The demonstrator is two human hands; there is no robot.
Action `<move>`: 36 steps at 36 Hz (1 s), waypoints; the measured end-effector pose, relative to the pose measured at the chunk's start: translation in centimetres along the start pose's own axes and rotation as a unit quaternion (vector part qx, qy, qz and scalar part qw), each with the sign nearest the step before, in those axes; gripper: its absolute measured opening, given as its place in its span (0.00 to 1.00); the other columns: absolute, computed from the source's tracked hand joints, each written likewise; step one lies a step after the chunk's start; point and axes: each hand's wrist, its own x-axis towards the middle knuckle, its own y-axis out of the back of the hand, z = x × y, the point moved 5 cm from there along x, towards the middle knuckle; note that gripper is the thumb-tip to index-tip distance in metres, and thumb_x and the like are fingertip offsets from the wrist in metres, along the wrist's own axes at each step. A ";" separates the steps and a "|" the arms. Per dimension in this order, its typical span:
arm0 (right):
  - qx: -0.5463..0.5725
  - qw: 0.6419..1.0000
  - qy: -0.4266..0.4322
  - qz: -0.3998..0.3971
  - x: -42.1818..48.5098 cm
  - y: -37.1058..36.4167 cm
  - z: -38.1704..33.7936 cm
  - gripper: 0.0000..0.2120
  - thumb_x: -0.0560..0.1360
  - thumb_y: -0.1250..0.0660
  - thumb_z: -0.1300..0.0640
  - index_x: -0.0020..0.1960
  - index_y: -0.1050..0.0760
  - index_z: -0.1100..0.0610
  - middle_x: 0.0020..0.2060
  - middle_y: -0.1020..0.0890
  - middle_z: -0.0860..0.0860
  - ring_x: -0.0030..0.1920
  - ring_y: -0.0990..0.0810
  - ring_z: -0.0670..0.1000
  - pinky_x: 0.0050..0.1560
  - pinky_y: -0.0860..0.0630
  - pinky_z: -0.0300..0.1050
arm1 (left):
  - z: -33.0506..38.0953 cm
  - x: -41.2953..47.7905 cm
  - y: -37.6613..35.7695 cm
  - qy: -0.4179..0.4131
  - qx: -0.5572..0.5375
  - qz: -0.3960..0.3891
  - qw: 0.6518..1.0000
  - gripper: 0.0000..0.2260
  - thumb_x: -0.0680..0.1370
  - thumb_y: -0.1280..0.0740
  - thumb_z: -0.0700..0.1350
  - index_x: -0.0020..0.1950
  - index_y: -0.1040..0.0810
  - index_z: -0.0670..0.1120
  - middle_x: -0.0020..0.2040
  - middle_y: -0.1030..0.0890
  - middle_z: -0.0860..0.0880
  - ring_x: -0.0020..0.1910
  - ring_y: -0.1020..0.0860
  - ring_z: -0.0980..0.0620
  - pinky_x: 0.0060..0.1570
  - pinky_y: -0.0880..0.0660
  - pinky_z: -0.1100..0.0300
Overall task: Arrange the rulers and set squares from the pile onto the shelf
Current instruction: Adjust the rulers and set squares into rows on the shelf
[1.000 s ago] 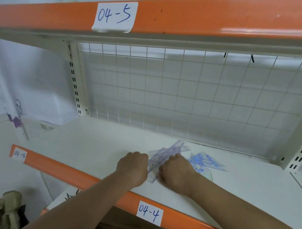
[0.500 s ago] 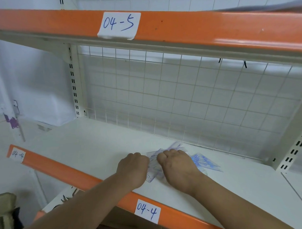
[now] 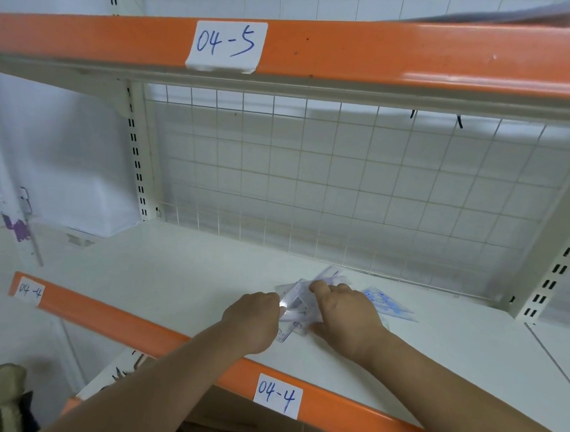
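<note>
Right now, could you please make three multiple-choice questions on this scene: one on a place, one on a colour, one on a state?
1. The pile of rulers lies on:
A) shelf 04-4
B) shelf 04-5
C) the floor
2. The front beam is:
A) blue
B) orange
C) green
3. The left hand:
A) hangs idle
B) pinches a clear ruler
C) grips the wire grid
Answers: 1A, the 04-4 label sits on that shelf's beam; 2B, plainly orange; 3B, its thumb clamps the ruler's edge.

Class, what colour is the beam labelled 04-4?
The beam is orange, best in the head view.
</note>
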 end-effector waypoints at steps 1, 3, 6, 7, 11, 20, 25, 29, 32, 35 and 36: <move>-0.014 1.000 0.005 0.009 0.0 -0.1 -0.1 0.23 0.77 0.39 0.53 0.70 0.39 0.56 0.59 0.23 0.55 0.59 0.27 0.57 0.54 0.30 0.48 | 0.0 0.0 0.0 0.000 -0.001 -0.001 1.000 0.11 0.83 0.44 0.46 0.61 0.29 0.43 0.57 0.23 0.45 0.55 0.24 0.47 0.46 0.31 0.59; -0.035 0.999 0.012 0.028 0.1 -0.2 -0.2 0.21 0.75 0.36 0.55 0.67 0.33 0.57 0.54 0.20 0.56 0.54 0.24 0.57 0.50 0.29 0.48 | 0.0 0.0 0.0 0.003 -0.003 -0.003 1.000 0.12 0.84 0.46 0.47 0.61 0.29 0.42 0.57 0.23 0.45 0.55 0.24 0.47 0.47 0.30 0.58; -0.064 0.996 0.019 0.059 0.2 -0.8 0.1 0.25 0.51 0.19 0.51 0.46 0.20 0.56 0.29 0.20 0.51 0.30 0.22 0.53 0.29 0.28 0.42 | -0.1 0.0 0.0 0.010 -0.007 -0.007 1.000 0.13 0.84 0.46 0.49 0.60 0.28 0.43 0.56 0.23 0.44 0.54 0.24 0.46 0.46 0.31 0.58; -0.064 0.995 0.017 0.075 0.3 -0.7 0.1 0.27 0.44 0.18 0.51 0.40 0.21 0.55 0.24 0.22 0.49 0.24 0.24 0.51 0.25 0.30 0.39 | -0.1 0.0 0.0 0.014 -0.013 -0.009 1.000 0.14 0.83 0.45 0.51 0.59 0.28 0.43 0.55 0.23 0.45 0.53 0.24 0.47 0.45 0.31 0.58; -0.064 0.996 0.001 0.066 0.4 -1.3 0.5 0.29 0.37 0.18 0.49 0.36 0.21 0.53 0.21 0.25 0.48 0.22 0.26 0.51 0.26 0.31 0.38 | 0.0 -0.1 0.1 0.010 -0.019 -0.001 1.000 0.14 0.80 0.38 0.54 0.58 0.28 0.45 0.54 0.23 0.47 0.50 0.25 0.49 0.44 0.31 0.59; -0.091 0.995 -0.045 0.021 -2.1 0.1 1.4 0.20 0.76 0.37 0.55 0.66 0.32 0.60 0.55 0.21 0.58 0.57 0.24 0.61 0.59 0.34 0.52 | 2.0 0.0 -0.1 -0.044 0.028 0.038 0.998 0.11 0.80 0.38 0.45 0.60 0.26 0.45 0.56 0.22 0.46 0.54 0.23 0.47 0.46 0.29 0.58; -0.096 0.989 -0.110 -0.026 -4.2 -0.4 2.7 0.18 0.65 0.27 0.52 0.53 0.22 0.57 0.44 0.17 0.55 0.45 0.19 0.59 0.50 0.27 0.51 | 4.1 0.4 -0.7 -0.079 0.006 0.032 0.996 0.12 0.81 0.39 0.49 0.61 0.25 0.45 0.59 0.22 0.45 0.59 0.25 0.45 0.52 0.28 0.56; -0.086 0.987 -0.133 0.010 -6.4 -0.5 4.0 0.17 0.77 0.40 0.52 0.64 0.30 0.57 0.58 0.23 0.57 0.60 0.26 0.59 0.61 0.36 0.52 | 6.2 0.4 -1.3 -0.109 0.003 0.029 0.994 0.11 0.81 0.39 0.50 0.55 0.24 0.45 0.60 0.22 0.45 0.59 0.24 0.45 0.51 0.28 0.57; -0.088 0.985 -0.148 0.010 -8.0 0.0 4.9 0.14 0.76 0.37 0.51 0.58 0.26 0.57 0.53 0.20 0.57 0.56 0.23 0.60 0.57 0.33 0.52 | 8.0 -0.1 -1.5 -0.134 0.018 0.018 0.991 0.13 0.82 0.41 0.52 0.56 0.24 0.44 0.56 0.21 0.45 0.57 0.24 0.46 0.48 0.29 0.57; -0.114 0.980 -0.163 0.005 -9.4 -0.3 6.3 0.14 0.60 0.23 0.48 0.39 0.21 0.55 0.34 0.18 0.53 0.36 0.19 0.57 0.42 0.26 0.48 | 9.8 -0.3 -1.5 -0.161 0.022 0.015 0.987 0.14 0.82 0.42 0.54 0.57 0.25 0.45 0.55 0.22 0.45 0.57 0.24 0.45 0.50 0.29 0.55; -0.112 0.978 -0.176 0.013 -9.9 0.0 6.7 0.17 0.54 0.20 0.47 0.35 0.22 0.55 0.29 0.20 0.51 0.31 0.20 0.55 0.37 0.26 0.46 | 10.5 -0.4 -1.4 -0.166 0.027 0.016 0.986 0.15 0.81 0.41 0.54 0.57 0.25 0.45 0.56 0.22 0.45 0.57 0.25 0.46 0.50 0.29 0.54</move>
